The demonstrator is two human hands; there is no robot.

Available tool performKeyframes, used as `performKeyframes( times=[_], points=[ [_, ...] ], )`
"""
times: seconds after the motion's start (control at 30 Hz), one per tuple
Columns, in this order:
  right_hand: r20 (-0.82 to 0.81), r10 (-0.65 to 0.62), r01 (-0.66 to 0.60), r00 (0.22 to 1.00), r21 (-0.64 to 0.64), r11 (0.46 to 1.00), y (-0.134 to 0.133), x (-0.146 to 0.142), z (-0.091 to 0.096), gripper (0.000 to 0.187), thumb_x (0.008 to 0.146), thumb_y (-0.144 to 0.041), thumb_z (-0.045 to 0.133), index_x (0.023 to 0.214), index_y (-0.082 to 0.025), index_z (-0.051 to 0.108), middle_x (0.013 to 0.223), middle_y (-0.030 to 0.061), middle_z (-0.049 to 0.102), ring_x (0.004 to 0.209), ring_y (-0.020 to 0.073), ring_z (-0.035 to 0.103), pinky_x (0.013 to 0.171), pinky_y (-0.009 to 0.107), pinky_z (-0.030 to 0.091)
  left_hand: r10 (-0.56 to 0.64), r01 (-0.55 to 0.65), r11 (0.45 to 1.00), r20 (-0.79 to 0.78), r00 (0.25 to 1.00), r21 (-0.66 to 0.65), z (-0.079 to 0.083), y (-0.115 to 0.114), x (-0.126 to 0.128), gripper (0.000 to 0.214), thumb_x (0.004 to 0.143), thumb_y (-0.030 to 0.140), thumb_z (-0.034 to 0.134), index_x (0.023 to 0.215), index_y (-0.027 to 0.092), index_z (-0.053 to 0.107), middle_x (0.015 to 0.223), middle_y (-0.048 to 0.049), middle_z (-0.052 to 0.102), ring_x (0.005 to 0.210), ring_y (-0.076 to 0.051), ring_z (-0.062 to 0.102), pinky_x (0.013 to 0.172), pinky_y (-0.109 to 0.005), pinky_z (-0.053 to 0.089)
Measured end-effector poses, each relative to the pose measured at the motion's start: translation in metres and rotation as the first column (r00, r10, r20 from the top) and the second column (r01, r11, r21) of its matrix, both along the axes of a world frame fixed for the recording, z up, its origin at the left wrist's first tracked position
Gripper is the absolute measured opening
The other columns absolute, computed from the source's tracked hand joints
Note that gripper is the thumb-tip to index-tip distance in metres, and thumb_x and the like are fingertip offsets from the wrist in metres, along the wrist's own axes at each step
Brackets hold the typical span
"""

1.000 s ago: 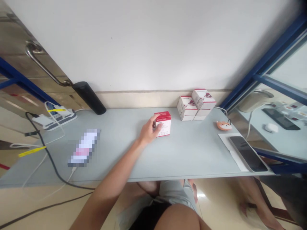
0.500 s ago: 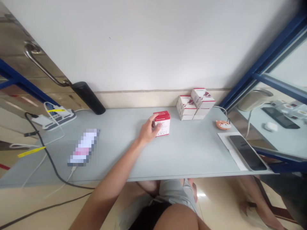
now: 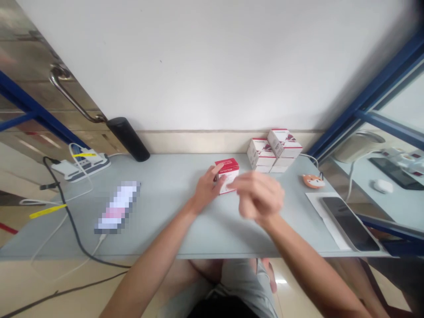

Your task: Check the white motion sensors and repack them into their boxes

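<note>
A small red-and-white carton (image 3: 229,164), with "DETECTOR" printed along its upper edge, stands upright on the grey table. Wrapped round its left side is my left hand (image 3: 205,189), thumb on the front face and fingers at the back edge. My right hand (image 3: 261,195) hovers just right of the carton, over the table. Its fingers are curled in and the index finger points left at the carton's front. I see nothing in that hand, which is slightly blurred and covers the carton's lower right corner.
Several similar cartons (image 3: 274,152) are stacked by the wall. A black cylinder (image 3: 129,139), a power strip (image 3: 88,168) with cables and a lit phone (image 3: 117,207) lie left. On the right are an orange animal-faced pouch (image 3: 313,181) and a dark phone (image 3: 350,223) on white paper.
My right hand has come into view from below and moved up beside the carton. My left hand keeps its hold on the carton. The whole view has shifted slightly.
</note>
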State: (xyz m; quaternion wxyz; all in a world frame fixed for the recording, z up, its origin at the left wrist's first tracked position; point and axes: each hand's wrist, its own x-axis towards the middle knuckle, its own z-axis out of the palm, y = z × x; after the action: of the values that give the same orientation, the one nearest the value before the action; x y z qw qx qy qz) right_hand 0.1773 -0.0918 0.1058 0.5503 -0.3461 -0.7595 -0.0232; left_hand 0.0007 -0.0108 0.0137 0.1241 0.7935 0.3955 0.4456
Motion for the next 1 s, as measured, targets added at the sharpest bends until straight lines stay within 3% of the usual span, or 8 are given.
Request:
performKeyframes(
  times=[0.1, 0.17, 0.27, 0.37, 0.53, 0.8, 0.9, 1.0],
  points=[
    [-0.131, -0.032, 0.050, 0.991, 0.133, 0.990, 0.049, 0.017, -0.006, 0.034, 0.098, -0.011, 0.045, 0.100, -0.029, 0.073, 0.084, 0.0036, 0.072, 0.072, 0.0192, 0.070, 0.065, 0.034, 0.059, -0.002, 0.003, 0.998, -0.028, 1.000, 0.064, -0.002, 0.003, 0.001, 0.045, 0.109, 0.049, 0.044, 0.146, 0.027, 0.052, 0.112, -0.0075, 0.069, 0.089, -0.021, 0.072, 0.078, -0.034, 0.059],
    [-0.077, -0.044, 0.048, 0.996, 0.055, 0.997, 0.069, 0.026, -0.019, 0.032, 0.099, -0.014, 0.047, 0.114, -0.026, 0.072, 0.106, 0.0093, 0.074, 0.094, 0.0236, 0.074, 0.083, 0.041, 0.063, 0.010, -0.006, 0.994, -0.034, 0.999, 0.106, -0.006, 0.005, 0.000, 0.045, 0.108, 0.049, 0.045, 0.147, 0.027, 0.050, 0.114, -0.0085, 0.069, 0.092, -0.021, 0.072, 0.081, -0.035, 0.060],
    [0.046, -0.011, 0.017, 0.999, -0.124, 0.992, 0.076, 0.030, -0.043, 0.038, 0.103, -0.023, 0.049, 0.138, -0.025, 0.064, 0.142, 0.0144, 0.064, 0.127, 0.0295, 0.066, 0.108, 0.051, 0.056, 0.013, -0.006, 0.989, -0.048, 0.999, 0.148, -0.009, 0.008, -0.001, 0.043, 0.109, 0.044, 0.046, 0.149, 0.029, 0.046, 0.119, -0.0098, 0.069, 0.099, -0.021, 0.072, 0.085, -0.035, 0.059],
    [0.085, 0.070, -0.044, 0.994, -0.278, 0.960, 0.072, 0.027, -0.057, 0.044, 0.107, -0.029, 0.045, 0.151, -0.027, 0.054, 0.157, 0.0129, 0.053, 0.139, 0.0287, 0.059, 0.117, 0.052, 0.051, 0.007, 0.003, 0.985, -0.054, 0.999, 0.174, -0.010, 0.009, -0.001, 0.044, 0.109, 0.041, 0.047, 0.151, 0.030, 0.042, 0.123, -0.0106, 0.068, 0.102, -0.022, 0.072, 0.086, -0.035, 0.059],
    [-0.008, 0.098, -0.095, 0.995, -0.338, 0.936, 0.071, 0.023, -0.062, 0.048, 0.109, -0.030, 0.044, 0.157, -0.030, 0.047, 0.159, 0.0118, 0.050, 0.145, 0.0265, 0.054, 0.120, 0.050, 0.049, -0.006, 0.013, 0.983, -0.037, 0.999, 0.182, -0.007, 0.010, 0.000, 0.046, 0.108, 0.036, 0.049, 0.153, 0.031, 0.041, 0.125, -0.0109, 0.068, 0.105, -0.023, 0.072, 0.086, -0.036, 0.060],
    [-0.037, 0.128, -0.134, 0.991, -0.281, 0.951, 0.077, 0.027, -0.066, 0.046, 0.107, -0.027, 0.049, 0.151, -0.035, 0.056, 0.154, 0.0107, 0.053, 0.133, 0.0271, 0.063, 0.113, 0.051, 0.056, -0.045, 0.045, 0.992, 0.000, 0.999, 0.115, -0.002, 0.009, 0.001, 0.048, 0.107, 0.033, 0.052, 0.154, 0.032, 0.039, 0.130, -0.0105, 0.069, 0.112, -0.023, 0.072, 0.092, -0.038, 0.061],
    [-0.070, 0.128, -0.142, 0.989, -0.274, 0.951, 0.080, 0.026, -0.067, 0.044, 0.107, -0.028, 0.051, 0.149, -0.035, 0.058, 0.151, 0.0112, 0.054, 0.133, 0.0273, 0.063, 0.113, 0.051, 0.056, -0.063, 0.060, 0.994, 0.021, 0.998, 0.094, -0.002, 0.009, 0.001, 0.062, 0.102, 0.033, 0.061, 0.158, 0.031, 0.033, 0.134, -0.0131, 0.067, 0.112, -0.025, 0.073, 0.092, -0.040, 0.062],
    [-0.100, 0.074, -0.101, 0.992, -0.301, 0.948, 0.084, 0.028, -0.069, 0.041, 0.107, -0.029, 0.051, 0.147, -0.033, 0.060, 0.148, 0.0117, 0.056, 0.137, 0.0278, 0.060, 0.116, 0.052, 0.054, -0.064, 0.066, 0.997, 0.070, 0.996, -0.031, -0.004, 0.008, 0.002, 0.087, 0.094, 0.031, 0.071, 0.164, 0.028, 0.020, 0.133, -0.0153, 0.067, 0.107, -0.026, 0.074, 0.088, -0.041, 0.064]
  ],
)
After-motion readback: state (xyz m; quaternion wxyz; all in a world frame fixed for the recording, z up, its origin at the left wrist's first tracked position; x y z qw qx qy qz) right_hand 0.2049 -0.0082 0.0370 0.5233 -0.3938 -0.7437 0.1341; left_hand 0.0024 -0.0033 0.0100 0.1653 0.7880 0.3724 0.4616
